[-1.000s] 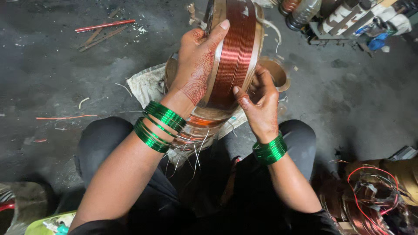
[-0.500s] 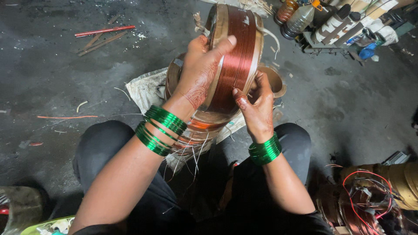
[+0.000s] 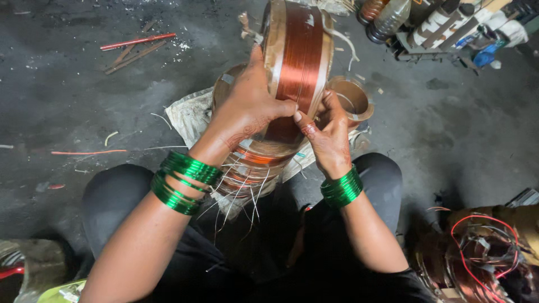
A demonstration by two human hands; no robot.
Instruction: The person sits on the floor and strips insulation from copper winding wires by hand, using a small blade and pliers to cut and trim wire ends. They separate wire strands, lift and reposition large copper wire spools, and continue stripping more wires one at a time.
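A large copper wire coil (image 3: 300,53) wound on a pale former stands on edge above a stack of similar coils (image 3: 247,165). My left hand (image 3: 247,109) wraps over its left side, thumb pressed on the copper winding. At the coil's lower right edge, my right hand (image 3: 325,132) pinches something with fingers bunched; what it pinches is too small to make out. Green bangles circle both wrists. Thin pale wire ends hang from the stacked coils over my lap.
A pale sack (image 3: 188,115) lies under the stack on the dark floor. A small brown ring-shaped former (image 3: 351,98) sits behind my right hand. Red and brown sticks (image 3: 135,45) lie at far left, bottles and tools (image 3: 443,28) at far right, tangled red-wired coils (image 3: 483,252) at lower right.
My left hand slid lower on the coil, its thumb coming round onto the winding. My right hand moved up and closer to the left thumb. The coil stayed roughly upright.
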